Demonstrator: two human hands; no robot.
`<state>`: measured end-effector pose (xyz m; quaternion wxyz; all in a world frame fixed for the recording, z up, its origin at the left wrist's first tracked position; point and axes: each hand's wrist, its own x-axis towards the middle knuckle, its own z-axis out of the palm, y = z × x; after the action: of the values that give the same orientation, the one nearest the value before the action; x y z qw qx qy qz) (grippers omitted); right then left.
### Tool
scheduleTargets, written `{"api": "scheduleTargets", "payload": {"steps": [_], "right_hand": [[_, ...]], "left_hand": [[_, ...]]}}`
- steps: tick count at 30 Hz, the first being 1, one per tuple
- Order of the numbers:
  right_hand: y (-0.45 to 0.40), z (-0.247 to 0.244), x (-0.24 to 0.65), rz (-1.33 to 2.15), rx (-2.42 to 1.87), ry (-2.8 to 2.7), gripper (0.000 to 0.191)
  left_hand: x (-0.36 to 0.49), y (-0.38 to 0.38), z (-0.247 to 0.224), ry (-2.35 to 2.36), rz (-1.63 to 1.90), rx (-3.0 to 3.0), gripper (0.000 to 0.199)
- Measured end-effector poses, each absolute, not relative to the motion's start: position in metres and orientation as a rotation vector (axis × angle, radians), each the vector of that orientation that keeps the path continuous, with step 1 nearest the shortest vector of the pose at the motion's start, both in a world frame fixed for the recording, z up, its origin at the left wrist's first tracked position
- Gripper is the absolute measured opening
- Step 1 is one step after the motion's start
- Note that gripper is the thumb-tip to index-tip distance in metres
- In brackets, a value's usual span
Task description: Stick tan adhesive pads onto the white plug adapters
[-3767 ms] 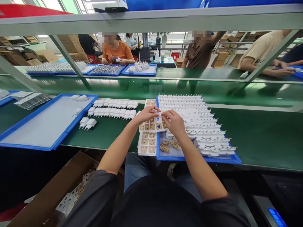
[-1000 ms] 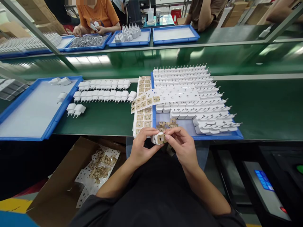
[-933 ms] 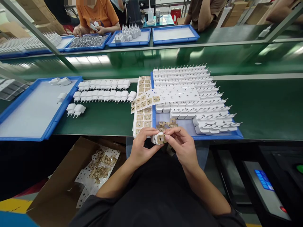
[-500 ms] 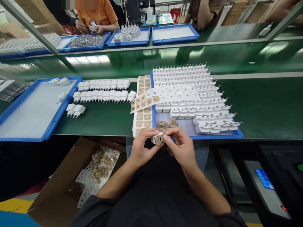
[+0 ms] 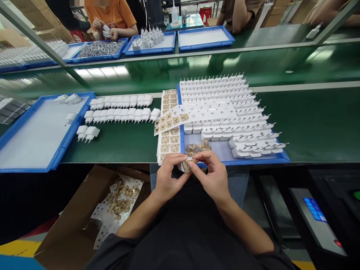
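Observation:
Between my fingertips, above the near edge of the table, is a white plug charger [image 5: 185, 167] with a tan sticker on the face toward me. My left hand [image 5: 168, 175] grips it from the left, thumb below and fingers on top. The thumb of my right hand [image 5: 213, 175] presses on the stickered face, its index finger at the upper edge; the fingers cover part of the sticker. Just beyond lie loose tan sticker pieces [image 5: 194, 149] in a blue tray [image 5: 219, 145] with rows of chargers [image 5: 222, 93], prongs up. A partly used sticker sheet [image 5: 171, 120] lies across the tray's left rim.
More sticker sheets [image 5: 165, 146] are stacked left of the tray. White chargers [image 5: 118, 114] stand in rows on the green table, beside another blue tray [image 5: 33, 131]. Below is a cardboard box [image 5: 70, 213] with sticker waste. A person in orange [image 5: 112, 15] works across the line.
My right thumb has moved left across the charger's face and covers more of it. The charger has turned slightly. My left hand keeps its grip. The view has shifted a little.

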<state>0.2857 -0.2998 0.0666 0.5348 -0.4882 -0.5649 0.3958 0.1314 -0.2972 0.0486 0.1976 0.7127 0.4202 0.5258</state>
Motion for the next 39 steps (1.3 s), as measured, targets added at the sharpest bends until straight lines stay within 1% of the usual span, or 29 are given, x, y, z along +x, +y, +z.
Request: {"api": "scheduleTargets", "payload": {"steps": [2,4,7,8,10,12,14,16,20,27,30,34,39], "right_hand": [[-0.3,0.068,0.284,0.891,-1.18,-1.38,0.013],[-0.299,0.07,0.284,0.767,-1.188,-1.444,0.013],[-0.294,0.071,0.286,0.546,-1.193,-1.486,0.019],[-0.292,0.071,0.288,0.541,-1.191,-1.456,0.02],[-0.288,0.07,0.291,0.7,-1.147,-1.367,0.016],[-0.288,0.07,0.291,0.982,-1.039,-1.302,0.011],[-0.29,0.068,0.288,1.218,-0.942,-1.266,0.012],[-0.293,0.066,0.283,1.324,-0.907,-1.192,0.013],[-0.294,0.062,0.275,1.386,-0.864,-1.013,0.007],[-0.293,0.063,0.273,1.44,-0.832,-0.914,0.004],[-0.292,0.062,0.276,1.479,-0.794,-0.941,0.01],[-0.292,0.06,0.282,1.513,-0.765,-1.057,0.025],[-0.294,0.06,0.283,1.488,-0.743,-1.16,0.033]], "left_hand": [[0.131,-0.298,0.046,1.178,1.478,1.987,0.04],[0.131,-0.298,0.044,1.17,1.494,1.997,0.042],[0.131,-0.298,0.042,1.154,1.53,1.994,0.044],[0.131,-0.299,0.041,1.151,1.549,1.981,0.045],[0.132,-0.298,0.041,1.152,1.59,1.952,0.048],[0.133,-0.298,0.04,1.148,1.619,1.946,0.05],[0.135,-0.297,0.04,1.136,1.635,1.966,0.047],[0.136,-0.297,0.04,1.124,1.656,1.998,0.044],[0.139,-0.296,0.041,1.105,1.716,2.062,0.045],[0.137,-0.295,0.04,1.081,1.766,2.151,0.047],[0.136,-0.295,0.037,1.068,1.754,2.011,0.05],[0.134,-0.294,0.033,1.062,1.727,1.76,0.043],[0.133,-0.295,0.032,1.063,1.717,1.733,0.042]]}}
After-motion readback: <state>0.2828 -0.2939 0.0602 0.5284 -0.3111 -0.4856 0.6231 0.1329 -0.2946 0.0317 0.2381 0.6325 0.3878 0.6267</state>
